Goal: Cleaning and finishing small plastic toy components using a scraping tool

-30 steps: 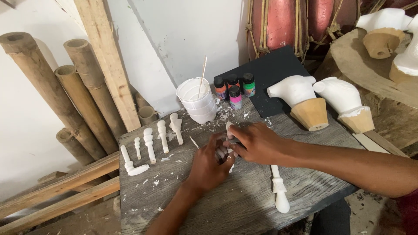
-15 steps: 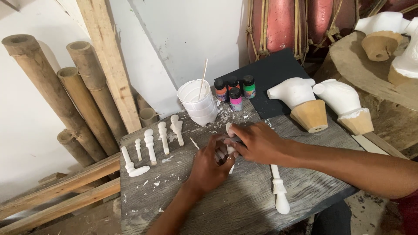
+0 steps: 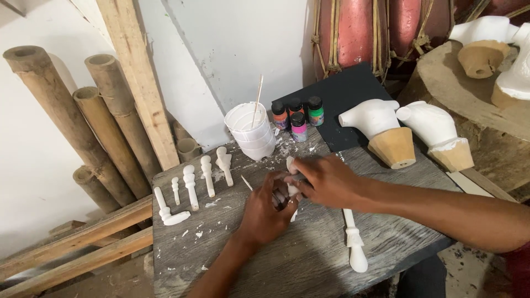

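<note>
Fingers (image 3: 281, 194) of both hands pinch one small white turned piece (image 3: 290, 165) (steadied low over the table (image 3: 309, 259)), other pieces laid out beside

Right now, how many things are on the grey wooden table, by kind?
Small white turned plaster pieces lying loose: 6
White plaster piece held in both hands: 1
Small paint bottles: 4
White plastic cup with stick: 1
White busts on tan cones: 2
Total: 14
</note>
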